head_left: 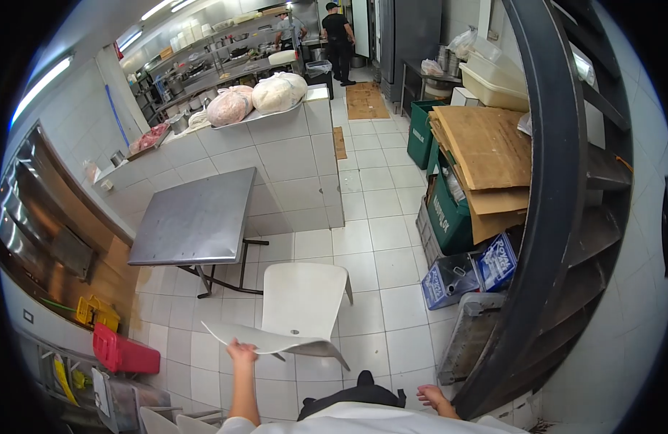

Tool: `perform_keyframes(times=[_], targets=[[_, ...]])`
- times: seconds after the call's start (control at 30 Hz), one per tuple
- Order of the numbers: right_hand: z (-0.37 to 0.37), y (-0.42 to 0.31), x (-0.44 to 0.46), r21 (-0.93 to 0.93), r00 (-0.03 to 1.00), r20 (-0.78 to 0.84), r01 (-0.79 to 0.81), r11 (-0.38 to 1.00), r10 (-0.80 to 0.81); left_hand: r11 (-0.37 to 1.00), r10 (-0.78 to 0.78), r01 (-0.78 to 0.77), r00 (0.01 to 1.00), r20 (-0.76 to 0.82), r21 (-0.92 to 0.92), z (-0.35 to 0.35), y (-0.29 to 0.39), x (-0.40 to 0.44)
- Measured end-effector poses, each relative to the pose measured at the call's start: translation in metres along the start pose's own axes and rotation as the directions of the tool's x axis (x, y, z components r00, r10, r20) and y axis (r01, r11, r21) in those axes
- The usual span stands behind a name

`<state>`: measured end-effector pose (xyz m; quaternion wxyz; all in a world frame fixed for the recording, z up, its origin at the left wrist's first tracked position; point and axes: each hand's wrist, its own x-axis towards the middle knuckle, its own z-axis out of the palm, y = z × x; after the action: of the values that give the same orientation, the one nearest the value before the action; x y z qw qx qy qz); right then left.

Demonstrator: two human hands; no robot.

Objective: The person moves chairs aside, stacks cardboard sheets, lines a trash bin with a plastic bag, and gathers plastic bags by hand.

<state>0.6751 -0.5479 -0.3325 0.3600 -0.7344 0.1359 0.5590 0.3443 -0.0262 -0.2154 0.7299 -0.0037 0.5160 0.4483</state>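
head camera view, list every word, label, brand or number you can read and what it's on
"...VILOK": front green crate, first letters unclear.
"Royal", apparently: right-hand blue package.
Too small or blurred: lettering on the rear green crate and smaller print on the left-hand blue package.

Floor (395, 269): white tiles, joints visible, some small marks on the surface. At centre, a white chair (305, 295) is positioned on the tiles; contact of every leg cannot be confirmed. A metal-topped table (196, 217) stands on dark legs beside the low tiled wall (290, 152). A red bin (128, 349) stands at left, a blue-labelled container (446, 282) at right. A brown mat (366, 100) lies flat farther back.
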Motion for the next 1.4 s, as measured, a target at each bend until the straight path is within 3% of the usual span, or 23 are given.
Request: perform_keyframes(times=[0.17,0.27,0.37,0.4,0.43,0.47,0.53,0.67,0.8,0.87,0.9,0.97,1.0,1.03,1.07,1.1,1.2,1.23,1.27,1.3,1.33,1.37,1.4], targets=[[0.08,-0.099,-0.032,-0.289,0.898,0.409,0.299,0.909,-0.166,0.996,-0.033,0.041,0.994,-0.107,0.081,-0.01,-0.13,-0.016],[0.162,-0.154,-0.06,-0.251,0.662,0.748,0.357,0.9,-0.054,0.979,-0.205,0.205,0.977,-0.065,-0.021,-0.03,-0.168,0.035],[0.249,-0.168,-0.071,0.017,0.657,0.741,0.185,0.983,-0.136,0.922,-0.342,0.351,0.936,-0.083,0.164,0.018,-0.123,-0.034],[0.277,-0.181,-0.08,0.238,0.742,0.604,0.181,0.954,-0.291,0.925,-0.339,0.349,0.937,-0.088,0.148,0.019,-0.113,-0.023],[0.294,-0.19,-0.08,0.443,0.808,0.426,0.207,0.872,-0.408,0.93,-0.116,0.125,0.992,-0.047,0.345,0.014,-0.096,-0.005],[0.305,-0.196,-0.074,0.43,0.804,0.44,0.203,0.88,-0.401,0.848,0.104,-0.105,0.994,0.031,0.519,0.01,-0.08,0.014],[0.327,-0.202,-0.053,0.478,0.934,0.095,0.261,0.839,-0.345,0.772,0.159,-0.138,0.987,0.021,0.62,0.001,-0.062,0.033],[0.307,-0.24,-0.017,0.436,0.935,0.092,0.272,0.858,-0.343,0.8,0.04,-0.085,0.995,0.088,0.593,0.027,-0.073,0.021],[0.24,-0.332,0.024,0.176,0.892,0.264,0.33,0.927,-0.367,0.867,-0.324,0.196,0.92,0.222,0.458,0.074,-0.104,0.009],[0.204,-0.404,0.079,0.106,0.851,0.402,0.322,0.941,-0.337,0.703,-0.673,0.495,0.694,0.255,0.51,0.113,-0.113,0.017],[0.204,-0.445,0.086,0.06,0.882,0.244,0.401,0.914,-0.403,0.701,-0.675,0.498,0.695,0.248,0.511,0.129,-0.103,0.015],[0.216,-0.512,0.082,0.028,0.825,-0.129,0.557,0.83,-0.55,0.415,-0.798,-0.056,0.457,0.393,0.908,0.163,-0.087,0.001],[0.226,-0.531,0.075,-0.051,0.78,-0.267,0.575,0.817,-0.566,0.418,-0.794,-0.058,0.461,0.396,0.906,0.165,-0.08,0.006],[0.24,-0.538,0.095,-0.044,0.78,-0.252,0.581,0.812,-0.572,0.344,-0.724,-0.318,0.51,0.465,0.883,0.163,-0.064,0.016],[0.259,-0.538,0.116,-0.219,0.626,-0.445,0.618,0.755,-0.641,0.223,-0.649,-0.541,0.538,0.538,0.811,0.155,-0.045,0.025],[0.269,-0.54,0.137,-0.404,0.417,-0.58,0.598,0.692,-0.699,0.286,-0.497,-0.542,0.621,0.606,0.79,0.132,-0.034,0.043],[0.26,-0.6,0.137,-0.509,0.437,-0.49,0.558,0.655,-0.754,0.355,-0.095,-0.44,0.861,0.5,0.825,0.033,0.006,0.097],[0.253,-0.619,0.129,-0.433,0.541,-0.379,0.614,0.66,-0.751,-0.018,0.077,-0.464,0.882,0.464,0.885,0.001,0.021,0.099],[0.25,-0.635,0.126,-0.344,0.619,-0.271,0.653,0.675,-0.737,-0.262,0.117,-0.487,0.841,0.528,0.833,-0.055,0.025,0.117],[0.25,-0.654,0.133,-0.337,0.608,-0.284,0.661,0.67,-0.742,-0.443,-0.089,-0.273,0.961,0.262,0.854,-0.097,0.03,0.131],[0.244,-0.67,0.152,-0.457,0.58,-0.289,0.615,0.642,-0.762,-0.424,-0.15,-0.237,0.97,0.191,0.874,-0.133,0.031,0.122],[0.238,-0.69,0.172,-0.569,0.549,-0.289,0.559,0.602,-0.784,-0.571,-0.209,-0.25,0.965,0.157,0.782,-0.213,0.009,0.146],[0.232,-0.708,0.206,-0.676,0.395,-0.313,0.546,0.495,-0.864,-0.563,-0.26,-0.124,0.965,-0.033,0.817,-0.23,0.017,0.132]])
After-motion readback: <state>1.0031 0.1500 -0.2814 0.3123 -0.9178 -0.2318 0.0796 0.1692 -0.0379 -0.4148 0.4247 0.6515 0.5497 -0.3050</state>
